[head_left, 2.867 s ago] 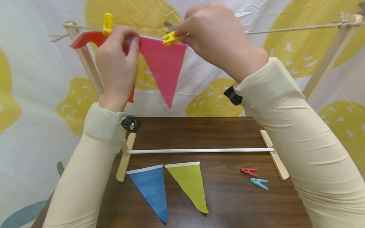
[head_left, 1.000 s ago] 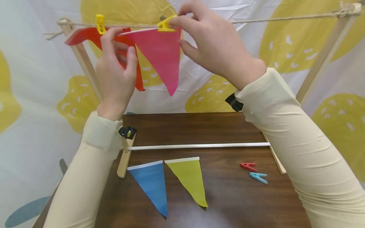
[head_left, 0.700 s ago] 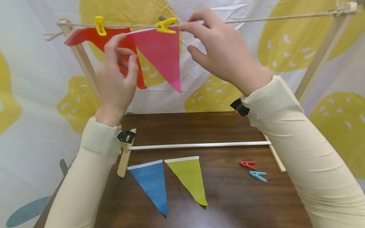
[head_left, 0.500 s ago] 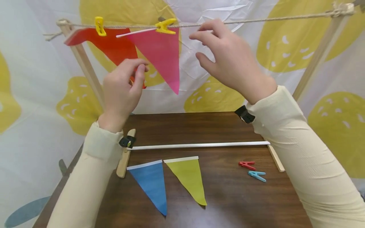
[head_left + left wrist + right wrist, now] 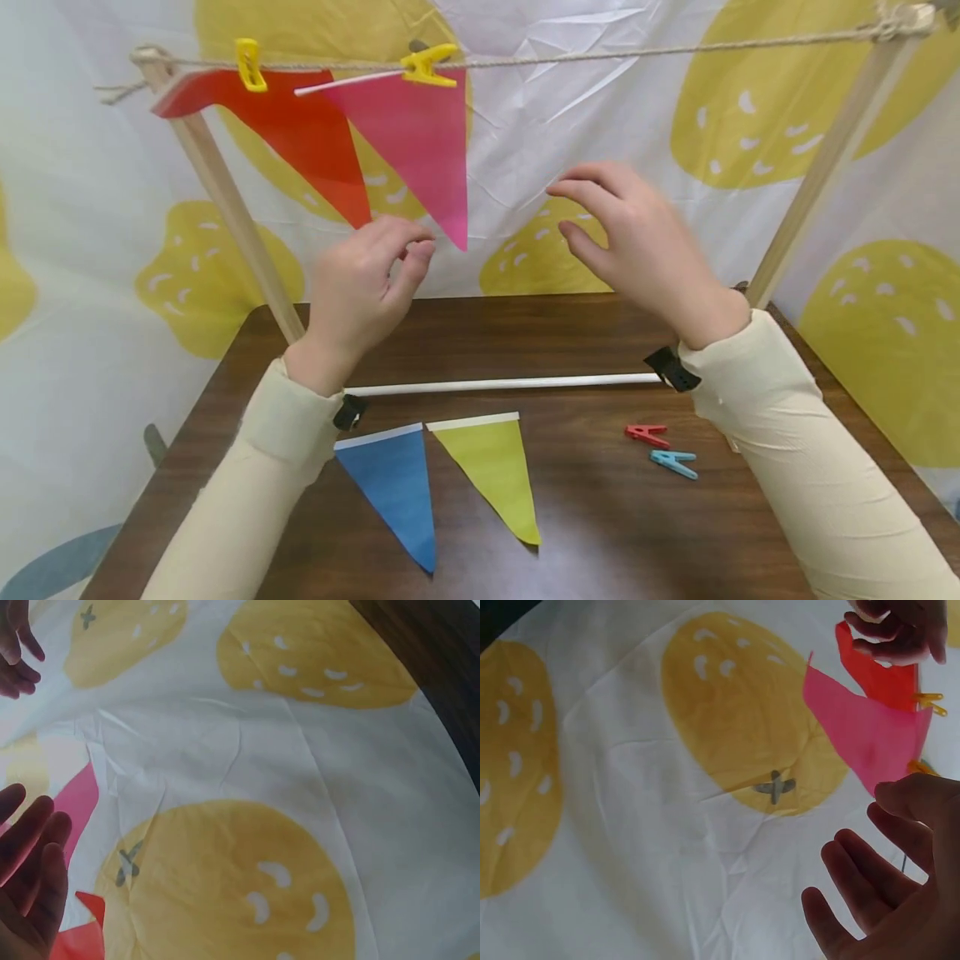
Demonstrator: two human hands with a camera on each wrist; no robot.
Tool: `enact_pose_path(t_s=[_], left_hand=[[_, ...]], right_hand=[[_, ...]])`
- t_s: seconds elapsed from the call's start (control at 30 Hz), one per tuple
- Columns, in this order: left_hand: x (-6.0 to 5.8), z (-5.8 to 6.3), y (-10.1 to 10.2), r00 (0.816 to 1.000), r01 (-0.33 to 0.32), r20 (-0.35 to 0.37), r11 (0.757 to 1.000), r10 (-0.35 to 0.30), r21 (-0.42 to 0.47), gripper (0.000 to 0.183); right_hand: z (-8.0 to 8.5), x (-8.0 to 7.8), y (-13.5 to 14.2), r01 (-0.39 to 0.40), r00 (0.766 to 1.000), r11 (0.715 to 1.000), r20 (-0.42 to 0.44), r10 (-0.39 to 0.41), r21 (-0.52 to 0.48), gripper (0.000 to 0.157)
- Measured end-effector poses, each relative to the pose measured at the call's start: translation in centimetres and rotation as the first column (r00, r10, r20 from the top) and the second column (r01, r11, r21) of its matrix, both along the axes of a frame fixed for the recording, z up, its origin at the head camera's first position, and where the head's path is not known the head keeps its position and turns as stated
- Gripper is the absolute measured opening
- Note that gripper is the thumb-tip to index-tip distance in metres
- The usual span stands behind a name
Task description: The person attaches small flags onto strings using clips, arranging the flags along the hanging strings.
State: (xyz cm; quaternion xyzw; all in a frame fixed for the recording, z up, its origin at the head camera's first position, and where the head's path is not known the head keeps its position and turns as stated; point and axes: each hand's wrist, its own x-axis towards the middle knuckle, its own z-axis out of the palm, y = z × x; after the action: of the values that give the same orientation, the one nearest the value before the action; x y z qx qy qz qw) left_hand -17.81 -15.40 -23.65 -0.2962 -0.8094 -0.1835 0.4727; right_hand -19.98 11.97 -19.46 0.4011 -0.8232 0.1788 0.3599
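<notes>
In the head view a red pennant [image 5: 300,125] and a pink pennant [image 5: 420,142] hang from a twine line [image 5: 570,58]. One yellow clothespin [image 5: 251,65] holds the red one, another yellow clothespin [image 5: 430,66] the pink one. The pink pennant's white top strip tilts down at its left end, over the red cloth. My left hand [image 5: 367,292], loosely curled and holding nothing, is in front of the red pennant's tip. To the right of the pink pennant, my right hand [image 5: 637,242] hovers with relaxed, spread fingers and nothing in them.
On the brown table [image 5: 600,517] lie a blue pennant [image 5: 397,492], a yellow-green pennant [image 5: 495,475], a red clothespin [image 5: 647,435] and a light-blue clothespin [image 5: 673,462]. A white rod [image 5: 510,384] runs behind them. Wooden posts [image 5: 225,200] hold up the twine at both ends.
My right hand let go of the yellow clothespin on the pink pennant and moved right and down. My left hand released the strip's left end and dropped below the line.
</notes>
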Motion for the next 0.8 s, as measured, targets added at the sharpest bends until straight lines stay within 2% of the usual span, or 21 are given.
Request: enact_pose_path(t_s=[0.23,0.37,0.53,0.63,0.8], left_hand=[[0.4,-2.0,0.7,0.996,0.000,0.088,0.998,0.005,-0.056,0.038],[1.3,-3.6,0.6,0.981,-0.015,0.191,0.999,0.025,-0.052,0.042],[2.4,-5.1,0.1,0.936,-0.056,0.346,0.998,0.057,-0.014,0.041],[2.8,-5.8,0.0,0.901,-0.047,0.432,0.999,0.036,0.016,0.042],[3.1,-7.3,0.2,0.861,-0.029,0.509,0.999,0.006,0.037,0.045]], right_hand=[[-2.8,0.9,1.0,0.034,0.998,0.999,0.062,-0.031,-0.041,0.035],[-4.4,1.2,1.6,0.050,0.994,0.998,0.097,-0.047,-0.038,0.037],[-6.0,1.7,2.7,0.098,0.981,0.993,0.172,-0.086,-0.063,0.037],[-6.9,2.2,3.5,0.130,0.965,0.987,0.239,-0.105,-0.091,0.038],[-8.6,3.0,4.6,0.166,0.947,0.978,0.297,-0.123,-0.126,0.038]])
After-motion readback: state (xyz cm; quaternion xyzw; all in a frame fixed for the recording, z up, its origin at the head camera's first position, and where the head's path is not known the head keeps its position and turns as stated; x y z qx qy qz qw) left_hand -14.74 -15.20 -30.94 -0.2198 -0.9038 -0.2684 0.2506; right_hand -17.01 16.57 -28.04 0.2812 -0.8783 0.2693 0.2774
